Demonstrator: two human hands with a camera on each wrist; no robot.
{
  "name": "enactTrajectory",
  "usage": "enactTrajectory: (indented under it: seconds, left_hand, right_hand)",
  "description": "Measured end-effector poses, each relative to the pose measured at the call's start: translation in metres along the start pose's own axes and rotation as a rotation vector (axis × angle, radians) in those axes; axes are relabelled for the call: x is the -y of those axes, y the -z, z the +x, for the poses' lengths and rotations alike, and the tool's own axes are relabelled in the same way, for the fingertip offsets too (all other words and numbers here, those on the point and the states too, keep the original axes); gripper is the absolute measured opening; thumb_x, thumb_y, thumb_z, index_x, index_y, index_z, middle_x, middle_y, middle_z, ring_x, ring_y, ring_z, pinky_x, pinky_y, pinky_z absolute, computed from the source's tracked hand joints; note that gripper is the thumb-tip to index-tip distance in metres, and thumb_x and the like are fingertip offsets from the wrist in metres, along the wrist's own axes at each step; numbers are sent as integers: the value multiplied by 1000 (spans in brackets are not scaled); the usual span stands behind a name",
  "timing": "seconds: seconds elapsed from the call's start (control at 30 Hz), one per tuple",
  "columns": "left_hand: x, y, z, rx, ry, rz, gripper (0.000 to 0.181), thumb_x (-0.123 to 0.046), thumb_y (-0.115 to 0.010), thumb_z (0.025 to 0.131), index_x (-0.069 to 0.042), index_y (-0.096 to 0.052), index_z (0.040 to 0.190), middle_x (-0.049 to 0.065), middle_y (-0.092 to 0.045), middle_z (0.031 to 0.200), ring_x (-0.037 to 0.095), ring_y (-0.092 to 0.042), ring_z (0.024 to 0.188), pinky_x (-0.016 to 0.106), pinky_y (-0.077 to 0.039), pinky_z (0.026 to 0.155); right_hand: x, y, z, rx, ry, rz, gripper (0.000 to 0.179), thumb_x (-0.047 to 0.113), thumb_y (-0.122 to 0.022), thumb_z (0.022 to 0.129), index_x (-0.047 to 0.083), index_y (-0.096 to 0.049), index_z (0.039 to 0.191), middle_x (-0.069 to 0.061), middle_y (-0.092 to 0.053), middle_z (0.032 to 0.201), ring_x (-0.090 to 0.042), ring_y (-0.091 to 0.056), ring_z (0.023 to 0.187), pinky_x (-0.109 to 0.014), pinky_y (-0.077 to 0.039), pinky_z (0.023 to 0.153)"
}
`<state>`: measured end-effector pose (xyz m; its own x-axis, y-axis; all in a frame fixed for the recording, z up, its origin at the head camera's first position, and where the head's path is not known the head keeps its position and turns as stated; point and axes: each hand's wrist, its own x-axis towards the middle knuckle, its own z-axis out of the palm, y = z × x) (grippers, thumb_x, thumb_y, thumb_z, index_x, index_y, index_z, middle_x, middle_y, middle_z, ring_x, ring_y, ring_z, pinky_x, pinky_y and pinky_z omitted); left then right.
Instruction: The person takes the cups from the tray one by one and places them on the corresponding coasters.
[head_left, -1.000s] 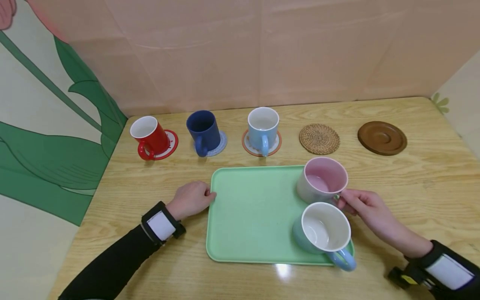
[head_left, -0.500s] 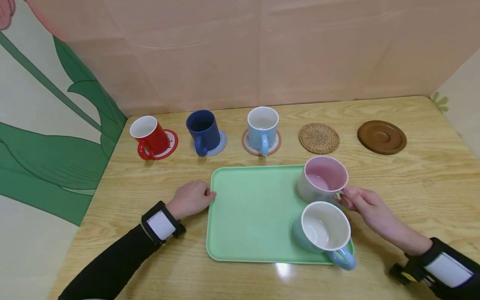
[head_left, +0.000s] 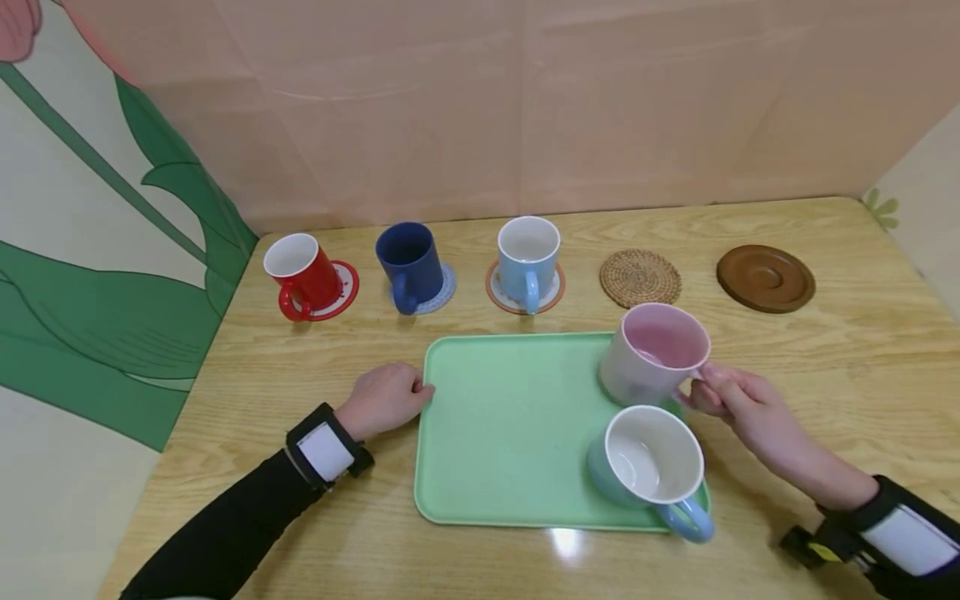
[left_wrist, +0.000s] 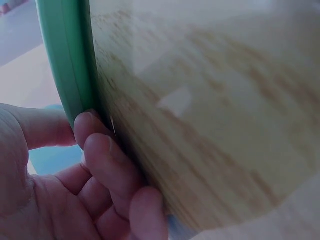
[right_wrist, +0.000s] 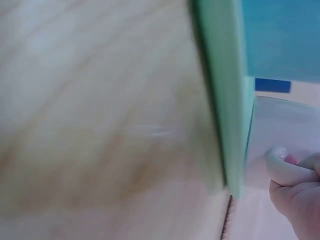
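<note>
A pink mug (head_left: 637, 367) is at the back right of the green tray (head_left: 502, 433). Its handle is pinched by my right hand (head_left: 757, 417); in the right wrist view, fingers (right_wrist: 305, 200) wrap the pale handle. Whether the mug's base touches the tray, I cannot tell. Just in front of it, a large blue mug (head_left: 611, 475) with a white inside stands on the tray, handle over the near right corner. At the tray's left edge, my left hand (head_left: 384, 400) grips the rim, its thumb and fingers on the green rim (left_wrist: 72, 65) in the left wrist view.
Along the table's back stand a red mug (head_left: 318, 283), a dark blue mug (head_left: 420, 271) and a light blue mug (head_left: 517, 271), each on a coaster. Right of them lie a woven coaster (head_left: 640, 277) and a brown wooden saucer (head_left: 765, 277). A pinkish sheet (head_left: 450, 108) hangs behind.
My right hand and the pink mug have shifted slightly right and up in the head view. The left hand keeps its grip on the tray, which stays in place.
</note>
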<state>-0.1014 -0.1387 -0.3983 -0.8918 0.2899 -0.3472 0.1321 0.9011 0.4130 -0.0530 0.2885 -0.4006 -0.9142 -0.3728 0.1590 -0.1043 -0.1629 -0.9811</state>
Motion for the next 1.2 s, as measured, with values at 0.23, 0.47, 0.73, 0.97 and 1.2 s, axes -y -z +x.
enactTrajectory:
  seconds: [0.23,0.47,0.73,0.97,1.2]
  left_hand:
    - [1,-1,1,-2,-1,-2,39,-28,-61,95,-13,-55,60,-2,-43,53,15,-44,51,27,-28,48]
    - [0,-2,-1,-2,10,-7,38,-28,-62,95,-13,-55,60,-2,-44,53,15,-44,51,27,-29,49]
    - [-1,-2,0,-10,9,-3,40,-28,-61,95,-13,-54,59,-2,-42,53,15,-43,50,27,-28,48]
    - [-2,-1,0,-2,15,2,39,-28,-61,95,-13,-54,60,-2,-42,53,15,-43,50,27,-28,48]
    - [-2,-1,-1,-9,10,5,39,-28,-61,95,-13,-54,60,-2,-42,53,15,-42,50,26,-28,48]
  right_hand:
    - [14,12,12,57,100,215,35,-1,-14,106,-5,-33,76,-10,-22,68,-23,-27,64,-26,-40,76]
    - [32,17,35,-177,57,181,33,15,-31,107,-2,-41,80,-8,-24,72,-21,-27,70,-32,-25,71]
    - [31,16,66,-411,27,63,35,24,-45,104,-2,-48,81,-6,-31,71,-17,-32,69,-25,-37,73]
    - [18,13,92,-516,29,-74,37,24,-45,104,0,-48,75,-3,-35,65,-17,-33,66,-24,-33,66]
    - [6,12,104,-560,-7,-158,37,21,-40,106,0,-45,75,-3,-38,70,-18,-35,72,-25,-30,65]
